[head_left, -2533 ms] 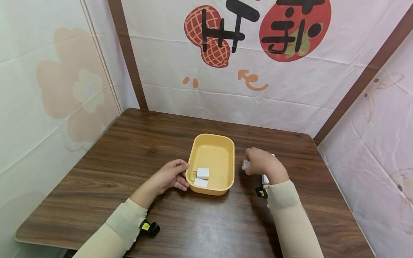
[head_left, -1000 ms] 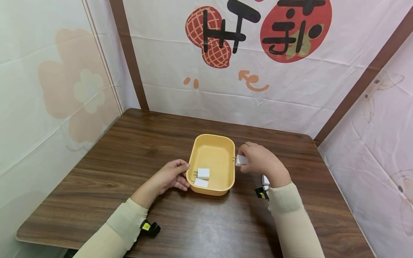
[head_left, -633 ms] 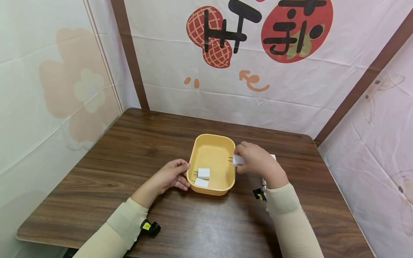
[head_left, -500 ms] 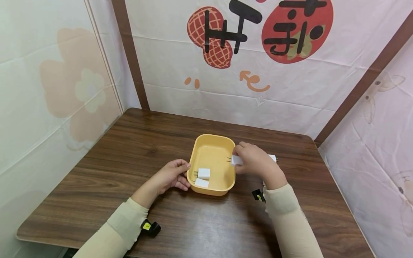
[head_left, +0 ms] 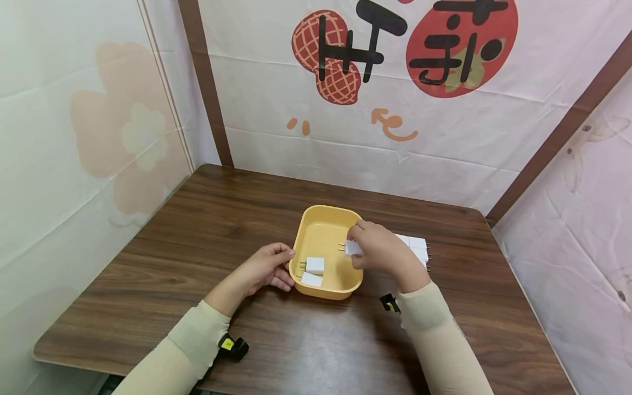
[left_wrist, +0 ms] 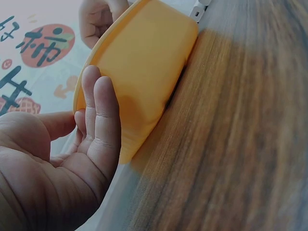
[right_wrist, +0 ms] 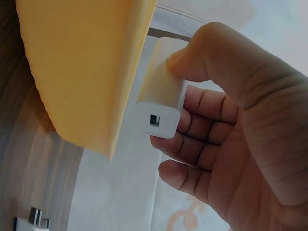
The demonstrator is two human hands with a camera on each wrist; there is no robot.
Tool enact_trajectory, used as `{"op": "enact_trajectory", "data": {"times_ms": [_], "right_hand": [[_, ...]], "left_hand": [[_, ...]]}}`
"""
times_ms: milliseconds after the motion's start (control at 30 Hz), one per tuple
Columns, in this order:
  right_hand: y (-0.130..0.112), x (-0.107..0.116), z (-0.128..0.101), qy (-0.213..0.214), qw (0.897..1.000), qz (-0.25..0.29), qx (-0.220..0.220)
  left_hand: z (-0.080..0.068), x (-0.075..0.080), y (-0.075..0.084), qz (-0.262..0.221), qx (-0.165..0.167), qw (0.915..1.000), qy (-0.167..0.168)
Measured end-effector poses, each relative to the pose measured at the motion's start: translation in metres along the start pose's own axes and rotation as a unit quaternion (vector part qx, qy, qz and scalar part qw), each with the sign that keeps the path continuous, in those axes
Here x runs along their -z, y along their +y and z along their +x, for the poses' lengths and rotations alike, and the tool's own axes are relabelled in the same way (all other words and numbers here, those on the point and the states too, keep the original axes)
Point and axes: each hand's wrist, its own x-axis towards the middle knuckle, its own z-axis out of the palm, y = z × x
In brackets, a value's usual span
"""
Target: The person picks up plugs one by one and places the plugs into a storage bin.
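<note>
A yellow rectangular box (head_left: 323, 236) stands on the table. My left hand (head_left: 264, 269) holds its near left side, the thumb at the rim and the other fingers along the outer wall (left_wrist: 139, 67). Two white charger plugs, one here (head_left: 315, 265) and one just nearer (head_left: 311, 280), lie inside at the near left, prongs leftward. My right hand (head_left: 382, 251) pinches another white charger plug (head_left: 352, 248) over the box's right side, its prongs toward the inside. The right wrist view shows the thumb on this charger (right_wrist: 163, 82) and the port in its end face.
Several more white charger plugs (head_left: 417, 245) lie together on the brown wooden table (head_left: 237, 208) right of the box, partly behind my right hand. Printed fabric walls (head_left: 276, 148) border the table at the back and both sides.
My right hand has carried its charger plug leftward from the table right of the box, across the right rim, to over the inside. The left hand keeps its hold on the box.
</note>
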Motion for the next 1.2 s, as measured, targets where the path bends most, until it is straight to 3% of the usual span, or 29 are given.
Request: {"op": "enact_trajectory", "data": {"times_ms": [667, 1200], "right_hand": [[-0.008, -0.02, 0.029, -0.042, 0.999, 0.034, 0.0], [-0.016, -0.034, 0.054, -0.074, 0.997, 0.03, 0.009]], "left_hand": [[0.003, 0.001, -0.002, -0.001, 0.006, 1.0, 0.002], [0.002, 0.002, -0.001, -0.006, 0.009, 0.9999, 0.001]]}}
